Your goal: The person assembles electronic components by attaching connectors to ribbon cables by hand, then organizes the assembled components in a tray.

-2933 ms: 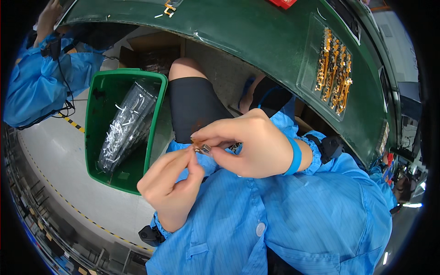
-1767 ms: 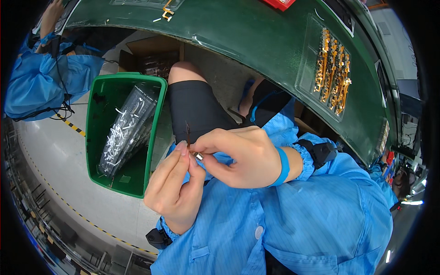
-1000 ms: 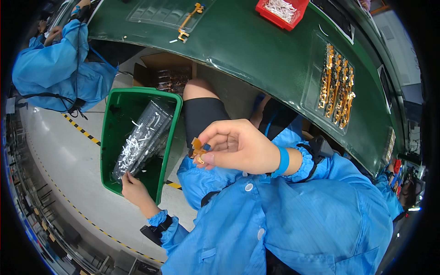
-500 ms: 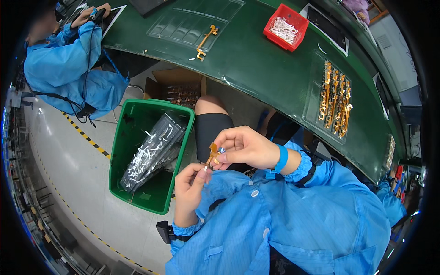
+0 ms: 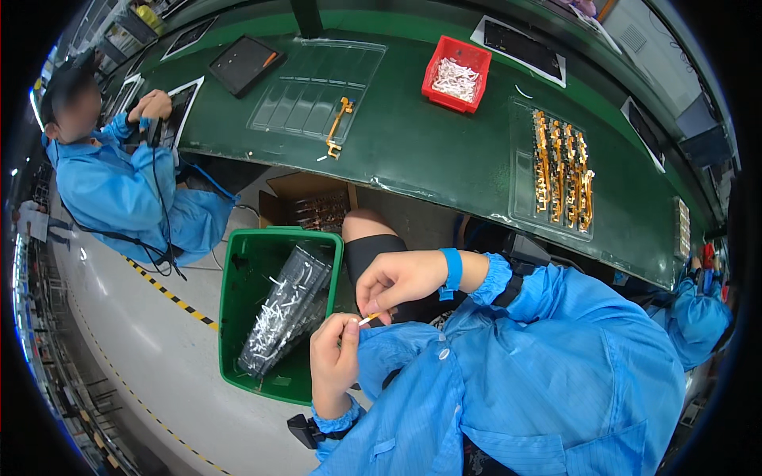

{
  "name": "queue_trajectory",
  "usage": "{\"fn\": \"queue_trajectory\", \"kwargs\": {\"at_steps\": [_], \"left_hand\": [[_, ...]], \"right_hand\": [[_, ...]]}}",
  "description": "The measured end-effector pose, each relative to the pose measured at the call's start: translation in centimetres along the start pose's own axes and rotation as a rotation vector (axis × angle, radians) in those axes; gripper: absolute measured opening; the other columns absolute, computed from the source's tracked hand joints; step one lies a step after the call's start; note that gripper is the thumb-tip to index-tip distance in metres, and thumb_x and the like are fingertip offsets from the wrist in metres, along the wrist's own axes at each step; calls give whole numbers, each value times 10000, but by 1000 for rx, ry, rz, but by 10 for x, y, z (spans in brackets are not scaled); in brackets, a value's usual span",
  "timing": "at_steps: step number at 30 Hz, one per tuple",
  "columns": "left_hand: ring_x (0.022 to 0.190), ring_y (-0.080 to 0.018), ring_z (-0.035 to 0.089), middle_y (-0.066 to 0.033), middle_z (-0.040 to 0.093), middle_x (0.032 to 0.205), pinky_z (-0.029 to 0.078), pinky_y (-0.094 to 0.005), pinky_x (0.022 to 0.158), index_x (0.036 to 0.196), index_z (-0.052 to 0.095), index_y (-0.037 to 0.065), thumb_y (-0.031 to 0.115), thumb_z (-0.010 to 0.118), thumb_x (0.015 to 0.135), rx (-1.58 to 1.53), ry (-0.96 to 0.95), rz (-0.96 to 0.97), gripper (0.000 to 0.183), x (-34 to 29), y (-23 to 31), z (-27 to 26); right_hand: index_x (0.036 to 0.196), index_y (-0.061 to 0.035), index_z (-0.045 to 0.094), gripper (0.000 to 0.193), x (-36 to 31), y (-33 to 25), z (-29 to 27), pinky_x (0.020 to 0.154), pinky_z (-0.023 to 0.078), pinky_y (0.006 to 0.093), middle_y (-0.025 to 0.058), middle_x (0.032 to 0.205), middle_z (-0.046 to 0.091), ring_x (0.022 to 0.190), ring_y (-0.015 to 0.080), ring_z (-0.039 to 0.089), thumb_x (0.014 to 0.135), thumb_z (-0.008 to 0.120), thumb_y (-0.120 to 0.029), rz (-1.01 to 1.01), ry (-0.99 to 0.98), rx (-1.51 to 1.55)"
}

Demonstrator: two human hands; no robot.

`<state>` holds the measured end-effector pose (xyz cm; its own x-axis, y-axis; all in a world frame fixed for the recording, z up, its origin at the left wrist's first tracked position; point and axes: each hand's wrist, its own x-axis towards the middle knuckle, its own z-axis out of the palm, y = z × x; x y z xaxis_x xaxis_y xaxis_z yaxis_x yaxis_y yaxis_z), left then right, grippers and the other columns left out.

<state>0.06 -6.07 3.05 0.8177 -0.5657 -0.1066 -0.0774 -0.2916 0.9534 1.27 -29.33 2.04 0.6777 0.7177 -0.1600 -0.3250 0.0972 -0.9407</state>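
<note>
Low over my lap, my right hand (image 5: 403, 282) is closed in a pinch on a small orange flex cable (image 5: 374, 316), mostly hidden by the fingers. A short white strip (image 5: 365, 321) reaches from it to my left hand (image 5: 334, 349), whose thumb and finger pinch its other end. Another orange flex cable (image 5: 341, 119) lies by the edge of a clear plastic tray (image 5: 279, 120) on the green table (image 5: 429, 166). A second clear tray (image 5: 521, 170), further right, bears rows of flex cables (image 5: 563, 170).
A green bin (image 5: 225, 325) with black trays and white strips stands on the floor at my left. On the table are a red box (image 5: 452, 101) of white pieces and a black tray (image 5: 238, 63). A co-worker in blue (image 5: 111, 190) sits at far left.
My hands have come slightly apart, and the white strip now shows between them. The flex cable is more covered by my right fingers. The whole view has shifted.
</note>
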Motion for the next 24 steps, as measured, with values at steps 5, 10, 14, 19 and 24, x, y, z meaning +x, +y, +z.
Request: {"fn": "queue_trajectory", "kwargs": {"at_steps": [5, 10, 14, 19, 24], "left_hand": [[706, -157, 563, -101, 614, 771, 425, -275, 641, 898, 608, -40, 113, 536, 966, 217, 85, 113, 183, 3, 1, 3], [797, -284, 625, -138, 645, 885, 495, -359, 735, 944, 642, -45, 73, 598, 910, 691, 714, 426, 131, 11, 11, 26], [964, -341, 662, -188, 679, 1022, 509, -418, 886, 1011, 668, -59, 43, 626, 881, 530, 606, 389, 171, 2, -1, 40], [905, -340, 696, -186, 707, 975, 540, -430, 849, 977, 683, -75, 6, 625, 854, 402, 661, 302, 158, -1, -6, 38], [832, -326, 710, -191, 711, 920, 574, -366, 718, 934, 682, -74, -32, 628, 833, 526, 649, 279, 122, -3, -16, 22]], "right_hand": [[1005, 31, 639, 233, -3, -1, 6, 656, 510, 262, 74, 796, 703, 734, 106, 658, 966, 585, -192, -18, 34, 26], [950, 43, 639, 217, 0, -16, 14, 652, 526, 300, 97, 750, 699, 687, 146, 671, 939, 573, -163, -21, 212, -305], [939, 33, 640, 204, 7, -16, 25, 635, 519, 325, 115, 741, 693, 665, 190, 671, 929, 562, -155, -164, 267, -379], [910, 24, 647, 168, 19, -14, 28, 612, 508, 338, 128, 731, 688, 654, 235, 663, 881, 562, -118, -231, 248, -429], [921, 38, 661, 187, 32, -5, 32, 611, 509, 296, 107, 700, 677, 645, 173, 651, 869, 557, -108, -127, 287, -344]]}}
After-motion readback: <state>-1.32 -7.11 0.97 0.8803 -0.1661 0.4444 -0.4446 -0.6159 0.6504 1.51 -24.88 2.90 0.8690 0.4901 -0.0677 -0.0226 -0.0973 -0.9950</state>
